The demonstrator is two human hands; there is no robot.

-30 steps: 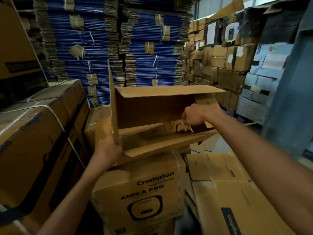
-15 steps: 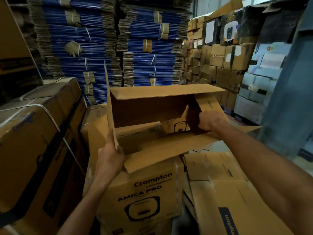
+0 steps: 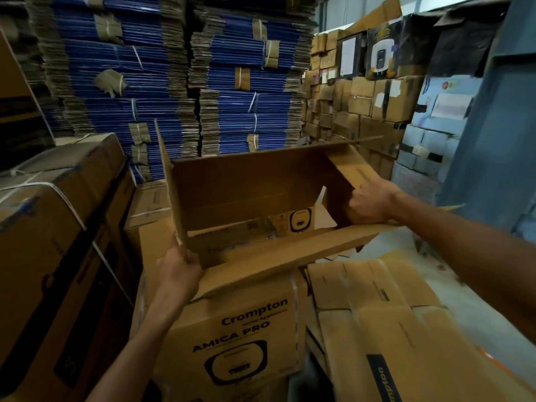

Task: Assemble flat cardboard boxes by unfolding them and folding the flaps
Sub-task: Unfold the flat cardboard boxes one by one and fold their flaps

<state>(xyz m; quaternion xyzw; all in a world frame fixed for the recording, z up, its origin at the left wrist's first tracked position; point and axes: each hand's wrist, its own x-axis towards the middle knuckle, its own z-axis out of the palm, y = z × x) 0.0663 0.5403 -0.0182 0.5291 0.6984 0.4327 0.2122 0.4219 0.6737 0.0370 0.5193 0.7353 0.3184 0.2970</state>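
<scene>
Looking maybe halfway on this one: the cardboard box (image 3: 252, 192) is opened out square and sits on a sealed Crompton carton (image 3: 246, 323), open end facing near. Left hand (image 3: 178, 271) pinches its near-left corner edge, and right hand (image 3: 369, 203) is curled round the right end flap (image 3: 351, 172), which angles inward. The long near flap (image 3: 290, 253) sticks out unfolded, so I'd guess the flap folding is all left to do, and more flat boxes (image 3: 377, 314) wait at right.
</scene>
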